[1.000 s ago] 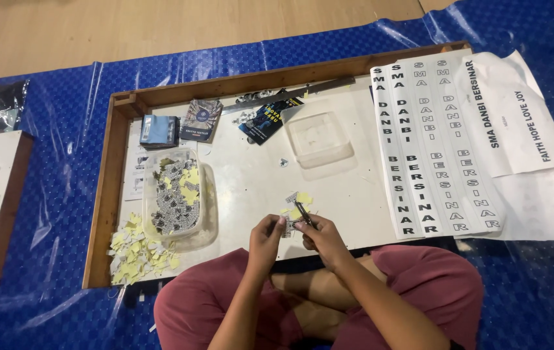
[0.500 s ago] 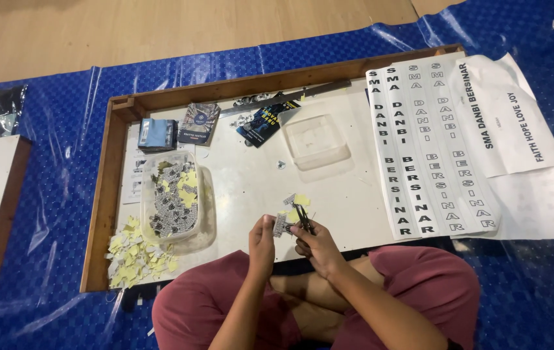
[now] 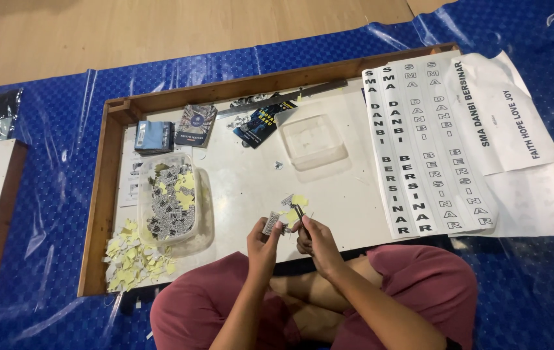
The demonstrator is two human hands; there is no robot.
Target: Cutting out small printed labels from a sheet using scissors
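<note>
I sit cross-legged at the front edge of a white board in a wooden frame [image 3: 105,194]. My left hand [image 3: 262,243] pinches a small printed sticker piece [image 3: 271,223]. My right hand [image 3: 312,234] grips dark tweezers [image 3: 298,212] whose tips point up toward a few yellow paper scraps [image 3: 297,200] lying on the board. The two hands are close together, almost touching.
A clear tub [image 3: 173,198] of cut sticker pieces stands at the left, with a heap of yellow backing scraps [image 3: 137,254] beside it. An empty clear lid [image 3: 314,142], small cards [image 3: 196,124], a blue box [image 3: 153,136] and printed letter sheets [image 3: 426,142] lie further off. Blue plastic sheet [image 3: 50,129] covers the floor.
Both hands stay together near the board's front edge, shifting only slightly. The view has drifted a little.
</note>
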